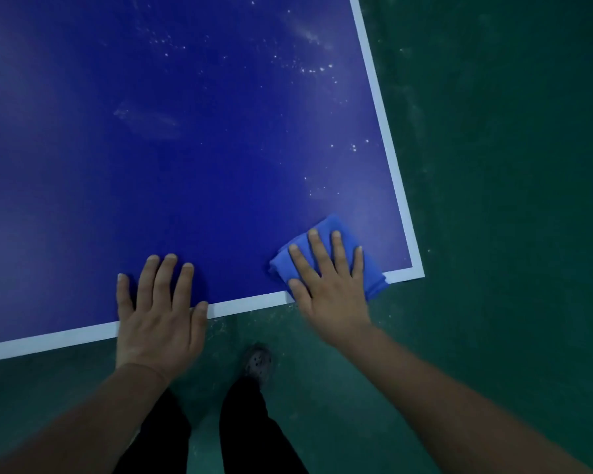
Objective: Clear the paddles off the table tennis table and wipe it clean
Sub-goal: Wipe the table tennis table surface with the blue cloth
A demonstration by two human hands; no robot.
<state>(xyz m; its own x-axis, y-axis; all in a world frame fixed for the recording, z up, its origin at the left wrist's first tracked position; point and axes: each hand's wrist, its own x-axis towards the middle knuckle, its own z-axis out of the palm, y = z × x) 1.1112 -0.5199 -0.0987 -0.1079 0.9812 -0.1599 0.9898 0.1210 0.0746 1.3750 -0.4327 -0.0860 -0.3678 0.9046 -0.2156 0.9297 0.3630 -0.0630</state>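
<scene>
The blue table tennis table [185,165] with white edge lines fills the upper left of the head view; I stand at its near right corner. My right hand [326,282] presses flat, fingers spread, on a folded blue cloth [370,271] lying by the near edge close to the corner. My left hand [158,309] rests flat on the table's near edge, fingers straight, holding nothing. White specks and dusty smears dot the surface further up, mostly on the right side. No paddles are in view.
A dark green floor [510,200] surrounds the table to the right and below. My dark-trousered legs and one shoe [257,364] stand just below the near edge.
</scene>
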